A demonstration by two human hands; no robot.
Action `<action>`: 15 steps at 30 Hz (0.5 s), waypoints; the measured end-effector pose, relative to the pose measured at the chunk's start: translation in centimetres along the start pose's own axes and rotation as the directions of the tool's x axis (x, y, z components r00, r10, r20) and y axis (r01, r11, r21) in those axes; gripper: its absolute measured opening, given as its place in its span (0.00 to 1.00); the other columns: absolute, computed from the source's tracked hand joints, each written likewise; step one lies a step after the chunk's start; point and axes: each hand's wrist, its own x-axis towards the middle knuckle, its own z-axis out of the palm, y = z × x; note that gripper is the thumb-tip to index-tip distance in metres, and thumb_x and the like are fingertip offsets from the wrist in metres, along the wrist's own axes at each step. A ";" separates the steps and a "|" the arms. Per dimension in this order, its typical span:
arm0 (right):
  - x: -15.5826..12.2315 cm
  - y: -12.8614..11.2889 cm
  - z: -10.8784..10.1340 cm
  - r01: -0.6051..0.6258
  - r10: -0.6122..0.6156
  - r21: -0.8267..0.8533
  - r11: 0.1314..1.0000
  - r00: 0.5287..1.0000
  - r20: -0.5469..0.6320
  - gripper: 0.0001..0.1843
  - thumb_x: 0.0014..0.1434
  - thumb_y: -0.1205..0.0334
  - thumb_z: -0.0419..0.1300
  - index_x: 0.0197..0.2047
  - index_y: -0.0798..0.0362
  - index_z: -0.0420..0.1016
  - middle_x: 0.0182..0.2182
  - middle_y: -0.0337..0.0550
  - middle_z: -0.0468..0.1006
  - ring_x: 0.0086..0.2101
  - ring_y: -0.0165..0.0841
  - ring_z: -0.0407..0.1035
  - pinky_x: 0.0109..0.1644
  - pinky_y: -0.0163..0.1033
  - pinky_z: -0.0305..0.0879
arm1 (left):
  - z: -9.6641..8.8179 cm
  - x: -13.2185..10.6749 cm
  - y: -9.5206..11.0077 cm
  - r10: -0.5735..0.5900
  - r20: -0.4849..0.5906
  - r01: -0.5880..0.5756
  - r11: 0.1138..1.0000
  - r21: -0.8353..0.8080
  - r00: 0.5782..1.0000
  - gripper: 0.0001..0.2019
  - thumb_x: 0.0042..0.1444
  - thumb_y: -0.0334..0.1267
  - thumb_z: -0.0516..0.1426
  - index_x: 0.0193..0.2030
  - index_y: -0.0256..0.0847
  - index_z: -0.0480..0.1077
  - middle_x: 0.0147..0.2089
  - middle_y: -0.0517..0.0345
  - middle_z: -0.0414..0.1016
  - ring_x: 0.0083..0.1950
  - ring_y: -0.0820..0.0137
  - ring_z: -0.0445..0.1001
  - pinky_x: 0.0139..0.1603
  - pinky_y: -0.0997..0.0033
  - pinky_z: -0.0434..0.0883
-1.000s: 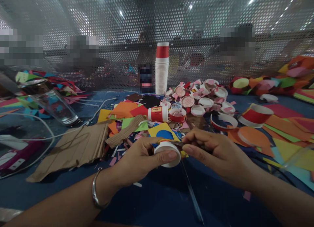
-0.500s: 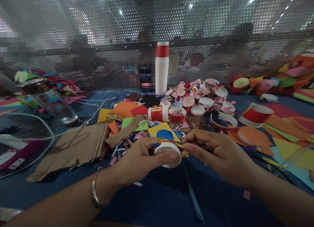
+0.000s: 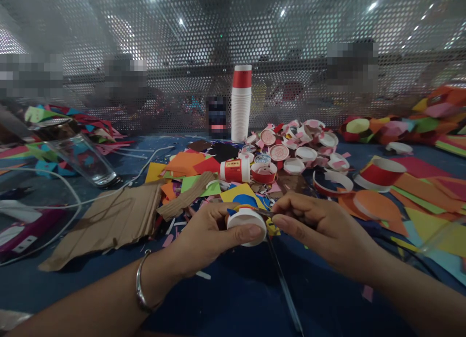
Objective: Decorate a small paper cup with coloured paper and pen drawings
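Note:
My left hand (image 3: 213,237) is closed around a short white cut-off paper cup base (image 3: 244,219), thumb across its round face. Blue and orange-yellow paper shows along the base's far edge. In my right hand (image 3: 309,223), fingers and thumb pinch a thin dark metal tool (image 3: 265,211), its tip touching or very near that edge. The tool's kind cannot be made out, since the fingers hide most of it. Just beyond lies yellow paper (image 3: 235,193) with a blue round piece. Below the hands, a clear pen (image 3: 286,286) rests on the dark blue table.
A tall stack of paper cups (image 3: 241,113) stands at the back, beside a heap of cut cup bottoms (image 3: 291,150). Corrugated cardboard (image 3: 116,218) and a tilted clear glass (image 3: 85,160) are left, with a white cable (image 3: 105,197). Coloured paper sheets (image 3: 433,196) lie right.
The cup base has turned slightly in my left hand and shifted a little left. A blue paper tip now shows by the left fingers. Both hands keep their grips.

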 end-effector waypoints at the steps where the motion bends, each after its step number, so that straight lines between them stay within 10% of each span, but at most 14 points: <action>1: 0.0 0.0 0.0 -0.003 0.003 0.001 1.000 1.000 0.000 0.15 0.71 0.47 0.59 0.40 0.50 0.75 0.25 0.33 0.70 0.24 0.27 0.59 0.26 0.33 0.55 | 0.0 0.0 0.0 0.003 0.004 -0.003 1.000 0.002 1.000 0.08 0.59 0.41 0.69 0.41 0.40 0.84 0.36 0.58 0.82 0.34 0.74 0.71 0.38 0.75 0.68; 15: -0.4 0.2 0.1 0.009 -0.009 -0.011 1.000 1.000 0.020 0.18 0.71 0.44 0.58 0.41 0.50 0.76 0.26 0.34 0.72 0.25 0.28 0.61 0.27 0.34 0.56 | 0.2 0.0 0.1 -0.014 0.058 0.013 0.999 0.030 0.998 0.07 0.60 0.38 0.68 0.42 0.37 0.84 0.35 0.59 0.78 0.34 0.76 0.68 0.37 0.77 0.65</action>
